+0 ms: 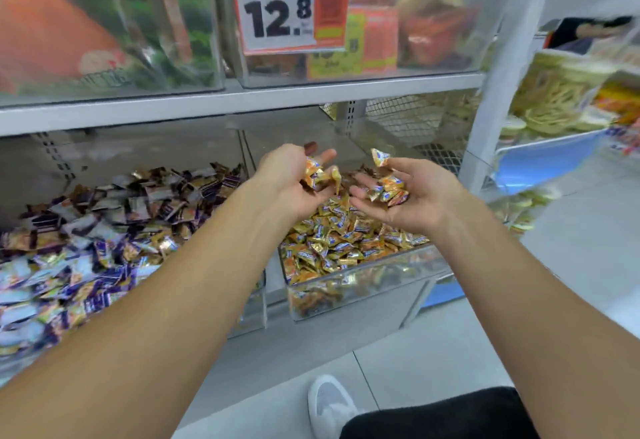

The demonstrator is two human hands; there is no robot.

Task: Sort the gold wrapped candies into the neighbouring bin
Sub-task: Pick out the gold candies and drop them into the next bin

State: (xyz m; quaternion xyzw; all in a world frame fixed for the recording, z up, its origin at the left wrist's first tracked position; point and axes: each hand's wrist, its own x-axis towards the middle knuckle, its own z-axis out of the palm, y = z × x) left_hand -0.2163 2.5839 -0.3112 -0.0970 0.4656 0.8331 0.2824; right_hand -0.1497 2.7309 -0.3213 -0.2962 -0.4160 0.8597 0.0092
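In front of me the lower shelf (242,345) carries two clear bins side by side. The left bin (254,303) holds purple and brown wrapped candies (104,230); the right bin (363,282) holds gold wrapped candies (339,241).

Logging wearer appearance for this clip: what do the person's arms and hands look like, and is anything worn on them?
Both forearms are bare with no sleeves in view. The left hand and right hand wear no gloves; no rings, watch or wristbands show.
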